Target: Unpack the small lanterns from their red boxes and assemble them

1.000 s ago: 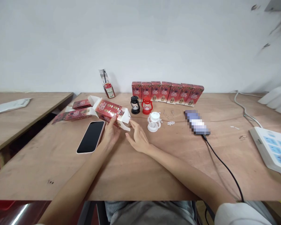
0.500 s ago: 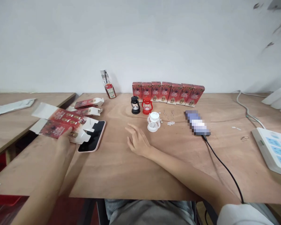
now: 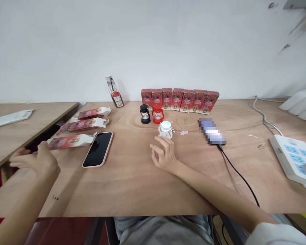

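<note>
My left hand is over the table's left side with its fingers apart and nothing in them. Just beyond it lies an opened red box with white flaps, the nearest of several such flattened boxes. My right hand hovers or rests in the middle, fingers loosely spread and bare. Its fingertips cover the lower edge of a white mini lantern; whether they touch it I cannot tell. Behind stand a red mini lantern and a black mini lantern, both upright.
Several red boxes stand in a row by the wall. A pink-edged phone lies left of centre; a second phone with a cable lies right. Small white pieces are near the lanterns. A power strip sits far right.
My left hand has let go of the opened red box, which now lies with the others, and has drawn back left. My right hand has moved right, to the white lantern.
</note>
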`<state>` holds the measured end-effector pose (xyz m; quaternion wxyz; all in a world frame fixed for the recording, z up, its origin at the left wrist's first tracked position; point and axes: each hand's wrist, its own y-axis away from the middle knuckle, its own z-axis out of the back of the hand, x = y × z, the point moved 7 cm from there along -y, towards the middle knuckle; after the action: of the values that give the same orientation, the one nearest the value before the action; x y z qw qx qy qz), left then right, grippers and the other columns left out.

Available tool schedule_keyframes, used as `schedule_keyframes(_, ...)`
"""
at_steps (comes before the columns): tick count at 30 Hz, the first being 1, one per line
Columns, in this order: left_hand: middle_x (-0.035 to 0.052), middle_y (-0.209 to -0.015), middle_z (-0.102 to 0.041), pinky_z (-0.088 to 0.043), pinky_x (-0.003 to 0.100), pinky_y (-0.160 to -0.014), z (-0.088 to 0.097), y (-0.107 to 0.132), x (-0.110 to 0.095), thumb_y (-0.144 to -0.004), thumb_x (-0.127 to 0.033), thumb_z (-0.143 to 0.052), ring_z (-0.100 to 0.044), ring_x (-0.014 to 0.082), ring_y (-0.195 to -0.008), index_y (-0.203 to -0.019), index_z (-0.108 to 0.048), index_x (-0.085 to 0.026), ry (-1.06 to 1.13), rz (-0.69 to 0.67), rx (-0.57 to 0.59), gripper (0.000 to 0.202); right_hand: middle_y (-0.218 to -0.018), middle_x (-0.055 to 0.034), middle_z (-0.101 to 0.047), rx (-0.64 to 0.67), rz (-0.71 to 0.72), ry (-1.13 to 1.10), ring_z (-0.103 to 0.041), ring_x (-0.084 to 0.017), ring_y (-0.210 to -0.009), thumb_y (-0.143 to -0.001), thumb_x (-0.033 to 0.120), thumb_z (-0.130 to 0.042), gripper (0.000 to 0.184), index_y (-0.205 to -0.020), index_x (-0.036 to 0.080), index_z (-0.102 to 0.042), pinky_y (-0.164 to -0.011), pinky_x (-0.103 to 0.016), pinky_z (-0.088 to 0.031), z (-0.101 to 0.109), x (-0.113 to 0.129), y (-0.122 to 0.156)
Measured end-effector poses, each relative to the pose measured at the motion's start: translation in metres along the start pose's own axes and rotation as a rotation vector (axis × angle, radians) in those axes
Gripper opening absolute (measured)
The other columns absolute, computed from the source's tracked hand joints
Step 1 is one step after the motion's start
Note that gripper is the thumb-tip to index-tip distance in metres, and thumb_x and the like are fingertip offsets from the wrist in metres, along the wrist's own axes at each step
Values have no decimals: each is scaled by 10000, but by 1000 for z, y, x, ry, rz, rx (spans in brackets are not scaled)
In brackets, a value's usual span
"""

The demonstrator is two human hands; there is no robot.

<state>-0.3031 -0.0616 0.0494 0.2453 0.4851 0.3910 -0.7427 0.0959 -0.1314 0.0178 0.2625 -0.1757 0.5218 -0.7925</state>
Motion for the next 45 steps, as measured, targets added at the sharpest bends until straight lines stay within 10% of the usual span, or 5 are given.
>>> schedule_keyframes(3,-18,-1161,-554,-391,269,-979,-6,36,-33,-715,-68,-605,-531,117,-1047,-1051,-476,-234,152,-172,-10,396,-1244,-91,-500,48,-115,99,-371,-309,-1288,-787,131,-525,381,-1129,297,-553,-971,-539,-374,-4,-26,2)
schedule_keyframes(9,70,-1111,-629,-366,347,-999,-150,182,-58,-533,-126,-784,-548,235,-1063,-1004,-644,-211,229,-247,1061,498,-1368,-136,-452,234,-248,94,-362,-326,-1297,-876,153,-468,238,-1052,220,-613,-977,-570,-367,-21,-52,4)
schedule_keyframes(16,116,-1240,-581,-277,522,-1059,-237,227,-67,-492,-265,-822,-484,353,-1190,-1150,-579,-212,201,-451,1335,704,-1275,-107,-559,128,-90,125,-511,-253,-1152,-866,158,-523,133,-834,208,-643,-914,-439,-473,-17,-51,3)
schedule_keyframes(22,85,-1189,-594,-393,457,-978,-238,232,-71,-593,-299,-769,-552,292,-1099,-1221,-466,-208,211,-567,1345,703,-1232,-99,-563,88,-69,0,-532,-235,-1128,-855,189,-556,131,-926,233,-657,-909,-388,-502,-10,-49,1)
schedule_keyframes(45,9,-805,-536,-414,279,-636,-196,221,-68,-846,-432,-483,-503,141,-673,-991,-455,-193,394,-441,924,281,-719,3,-570,-90,-1003,-404,-517,-142,-697,-891,446,-424,303,-786,193,-556,-680,-271,-385,1,-128,27)
